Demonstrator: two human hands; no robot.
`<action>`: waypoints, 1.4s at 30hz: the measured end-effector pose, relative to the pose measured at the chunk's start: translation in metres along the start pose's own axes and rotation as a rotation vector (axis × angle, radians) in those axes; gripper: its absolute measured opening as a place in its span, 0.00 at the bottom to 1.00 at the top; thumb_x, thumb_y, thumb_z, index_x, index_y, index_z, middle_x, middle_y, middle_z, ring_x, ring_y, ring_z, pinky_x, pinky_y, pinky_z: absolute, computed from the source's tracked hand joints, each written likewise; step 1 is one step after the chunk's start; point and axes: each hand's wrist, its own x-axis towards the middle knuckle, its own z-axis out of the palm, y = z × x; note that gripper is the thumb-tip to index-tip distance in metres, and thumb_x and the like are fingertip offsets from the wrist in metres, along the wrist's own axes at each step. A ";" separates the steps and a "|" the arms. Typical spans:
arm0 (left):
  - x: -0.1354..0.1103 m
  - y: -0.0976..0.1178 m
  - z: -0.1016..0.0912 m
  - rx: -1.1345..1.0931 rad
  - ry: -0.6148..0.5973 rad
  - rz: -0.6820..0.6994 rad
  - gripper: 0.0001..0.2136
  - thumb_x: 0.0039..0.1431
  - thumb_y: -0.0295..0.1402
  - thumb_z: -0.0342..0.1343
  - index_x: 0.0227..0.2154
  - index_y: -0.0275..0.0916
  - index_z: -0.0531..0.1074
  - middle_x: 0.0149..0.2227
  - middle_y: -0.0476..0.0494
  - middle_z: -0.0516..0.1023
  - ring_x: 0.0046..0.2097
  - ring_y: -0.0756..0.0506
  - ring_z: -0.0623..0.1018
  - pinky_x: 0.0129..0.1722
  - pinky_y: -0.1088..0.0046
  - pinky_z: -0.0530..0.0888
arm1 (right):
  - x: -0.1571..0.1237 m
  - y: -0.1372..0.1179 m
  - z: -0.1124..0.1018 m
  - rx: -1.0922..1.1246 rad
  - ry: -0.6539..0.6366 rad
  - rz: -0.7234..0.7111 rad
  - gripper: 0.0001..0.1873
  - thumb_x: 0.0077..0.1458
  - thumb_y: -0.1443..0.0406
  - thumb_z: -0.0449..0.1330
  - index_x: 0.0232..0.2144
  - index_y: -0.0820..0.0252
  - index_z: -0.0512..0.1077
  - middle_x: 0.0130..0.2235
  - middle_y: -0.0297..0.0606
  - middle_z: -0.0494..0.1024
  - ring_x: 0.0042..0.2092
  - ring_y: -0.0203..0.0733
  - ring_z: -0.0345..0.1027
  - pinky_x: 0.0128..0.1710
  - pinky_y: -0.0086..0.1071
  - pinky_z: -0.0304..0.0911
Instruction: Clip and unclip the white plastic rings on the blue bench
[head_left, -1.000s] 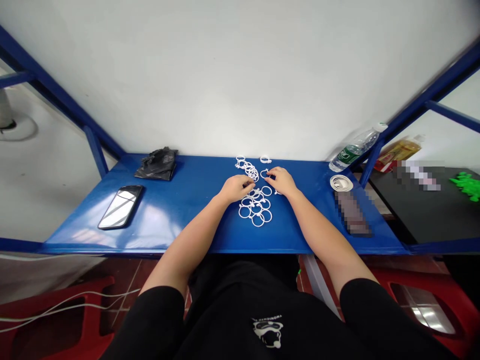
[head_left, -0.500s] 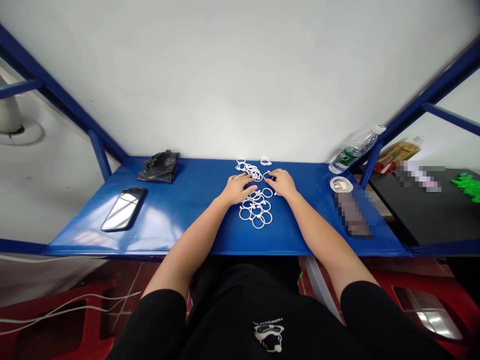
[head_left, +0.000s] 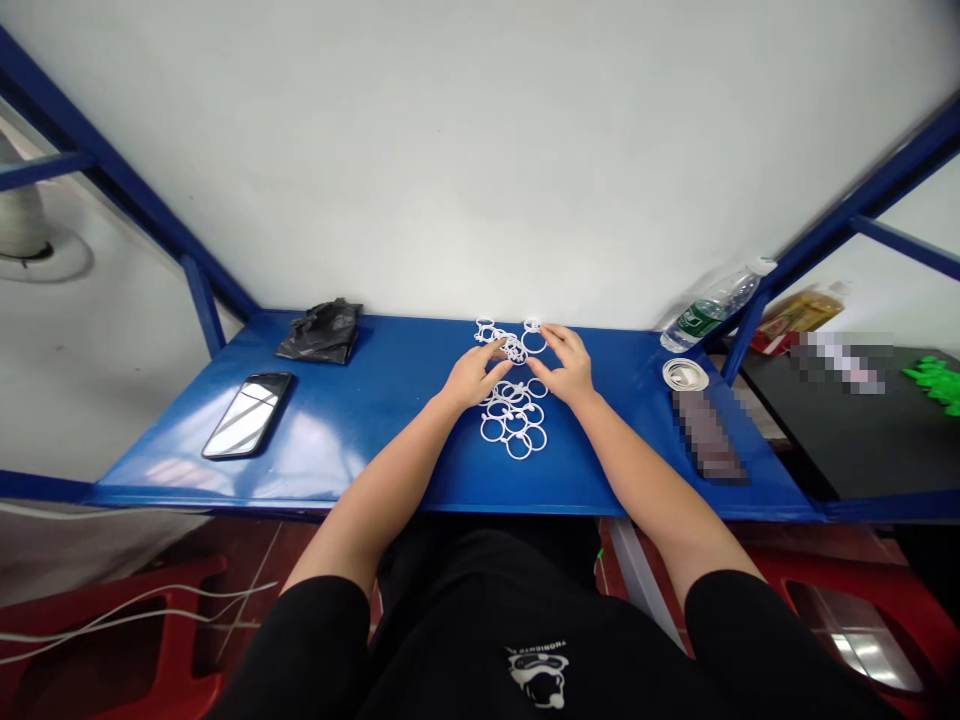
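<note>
White plastic curtain rings with small eyelets lie in two groups on the blue table (head_left: 390, 440). My left hand (head_left: 472, 376) rests at the left side of the heaped far rings (head_left: 514, 350). Its thumb and fingers are apart, with the fingertips touching the heap. My right hand (head_left: 568, 368) has its thumb and fingertips at the edge of a single white curtain ring (head_left: 535, 342), just right of the heap. Nearer to me, several rings (head_left: 517, 432) lie flat and overlap. Another small stack of rings (head_left: 532, 325) stands near the wall, behind the single ring.
On the left lie a black plastic bag (head_left: 322, 330) and a phone (head_left: 247, 415). At the right are a leaning water bottle (head_left: 712, 308), a white coiled roll (head_left: 685, 375) and a blurred-out object (head_left: 709, 435). Blue frame posts (head_left: 202, 300) flank the table; a wall closes the back.
My right hand has shifted slightly, its fingers reaching farther toward the wall and spreading more around the single ring. My left fingers have moved a little onto the heap. The near rings stay put.
</note>
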 end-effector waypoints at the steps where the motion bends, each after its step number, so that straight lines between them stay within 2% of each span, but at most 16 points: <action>1: 0.000 0.002 0.002 -0.020 -0.013 0.015 0.20 0.74 0.38 0.55 0.64 0.40 0.71 0.53 0.41 0.85 0.54 0.42 0.82 0.57 0.63 0.76 | -0.001 -0.005 0.002 0.025 -0.022 -0.011 0.29 0.64 0.57 0.64 0.66 0.47 0.72 0.65 0.44 0.74 0.64 0.57 0.70 0.64 0.55 0.71; 4: 0.001 0.005 0.009 0.024 -0.100 0.125 0.13 0.72 0.33 0.56 0.54 0.41 0.79 0.48 0.42 0.86 0.50 0.43 0.84 0.53 0.64 0.77 | -0.003 -0.016 0.011 0.084 -0.116 -0.030 0.27 0.67 0.65 0.56 0.65 0.46 0.72 0.67 0.42 0.72 0.62 0.52 0.73 0.61 0.50 0.74; 7: 0.003 0.005 0.014 0.117 -0.179 0.212 0.08 0.70 0.31 0.58 0.44 0.42 0.83 0.45 0.43 0.86 0.48 0.41 0.84 0.51 0.63 0.77 | -0.002 -0.017 0.015 0.078 -0.185 -0.050 0.23 0.67 0.68 0.53 0.58 0.50 0.78 0.60 0.43 0.78 0.60 0.49 0.74 0.61 0.46 0.74; 10: 0.003 0.003 0.011 0.138 -0.148 0.178 0.08 0.69 0.32 0.59 0.45 0.42 0.83 0.44 0.43 0.86 0.47 0.42 0.83 0.51 0.62 0.77 | 0.003 -0.008 0.006 0.042 -0.181 -0.001 0.17 0.67 0.65 0.56 0.52 0.51 0.82 0.53 0.42 0.83 0.56 0.49 0.76 0.60 0.46 0.73; 13: 0.002 0.001 0.005 0.117 -0.117 0.128 0.08 0.70 0.34 0.59 0.45 0.43 0.83 0.43 0.44 0.86 0.45 0.43 0.83 0.51 0.62 0.77 | 0.008 0.008 -0.008 0.040 -0.193 0.076 0.14 0.64 0.61 0.63 0.49 0.51 0.83 0.48 0.41 0.85 0.50 0.51 0.78 0.57 0.49 0.72; 16: 0.001 0.000 0.004 0.103 -0.136 0.099 0.08 0.70 0.35 0.59 0.45 0.43 0.83 0.42 0.45 0.86 0.45 0.43 0.83 0.50 0.63 0.77 | 0.010 0.022 -0.016 0.032 -0.268 0.101 0.16 0.58 0.57 0.69 0.48 0.53 0.84 0.46 0.41 0.85 0.47 0.51 0.77 0.54 0.48 0.72; 19: 0.001 0.000 0.006 0.106 -0.171 0.092 0.08 0.69 0.35 0.60 0.44 0.43 0.83 0.42 0.45 0.86 0.45 0.43 0.82 0.49 0.64 0.77 | 0.009 0.028 -0.012 -0.013 -0.415 0.066 0.18 0.55 0.55 0.72 0.47 0.53 0.84 0.48 0.42 0.85 0.50 0.53 0.76 0.56 0.49 0.70; 22: 0.000 0.001 0.008 0.120 -0.183 0.078 0.08 0.68 0.35 0.60 0.44 0.43 0.83 0.41 0.45 0.86 0.44 0.43 0.82 0.48 0.65 0.77 | 0.008 0.026 -0.005 -0.039 -0.513 0.008 0.11 0.58 0.58 0.70 0.42 0.53 0.85 0.47 0.41 0.86 0.51 0.52 0.77 0.59 0.49 0.66; 24: 0.000 0.002 0.008 0.128 -0.188 0.072 0.08 0.68 0.35 0.60 0.44 0.43 0.84 0.41 0.45 0.86 0.44 0.43 0.82 0.47 0.65 0.77 | 0.008 0.024 -0.003 -0.046 -0.515 0.006 0.07 0.60 0.60 0.68 0.39 0.53 0.85 0.45 0.40 0.86 0.50 0.50 0.77 0.59 0.48 0.65; 27: 0.000 0.004 0.008 0.132 -0.192 0.065 0.09 0.68 0.36 0.60 0.45 0.43 0.84 0.42 0.45 0.86 0.44 0.43 0.83 0.48 0.65 0.77 | 0.007 0.020 -0.003 -0.033 -0.474 0.035 0.08 0.60 0.59 0.68 0.40 0.53 0.85 0.44 0.40 0.85 0.48 0.50 0.77 0.57 0.46 0.67; 31: 0.000 0.003 0.010 0.127 -0.145 0.014 0.13 0.68 0.35 0.60 0.53 0.44 0.81 0.43 0.45 0.86 0.44 0.43 0.83 0.49 0.65 0.78 | 0.005 0.012 -0.002 0.112 -0.418 0.043 0.08 0.58 0.65 0.65 0.39 0.54 0.84 0.43 0.39 0.84 0.44 0.46 0.77 0.48 0.40 0.71; 34: 0.000 0.001 0.011 0.129 -0.140 0.008 0.14 0.67 0.35 0.62 0.54 0.44 0.80 0.43 0.46 0.86 0.44 0.43 0.83 0.49 0.65 0.78 | 0.005 0.008 0.000 0.119 -0.403 -0.002 0.11 0.57 0.70 0.62 0.37 0.54 0.83 0.43 0.38 0.84 0.47 0.47 0.77 0.52 0.40 0.70; 38: 0.000 0.002 0.008 0.125 -0.159 0.029 0.11 0.68 0.35 0.62 0.50 0.43 0.82 0.43 0.45 0.87 0.45 0.43 0.84 0.51 0.64 0.78 | 0.006 0.017 0.000 -0.005 -0.358 0.042 0.18 0.56 0.72 0.59 0.44 0.54 0.83 0.47 0.41 0.84 0.51 0.51 0.74 0.57 0.46 0.69; 42: 0.000 0.004 0.008 0.124 -0.180 0.037 0.10 0.68 0.36 0.61 0.49 0.43 0.83 0.44 0.45 0.87 0.46 0.42 0.84 0.50 0.64 0.78 | 0.006 0.033 -0.001 -0.066 -0.464 0.066 0.23 0.52 0.75 0.59 0.46 0.55 0.84 0.50 0.42 0.83 0.51 0.52 0.74 0.58 0.48 0.67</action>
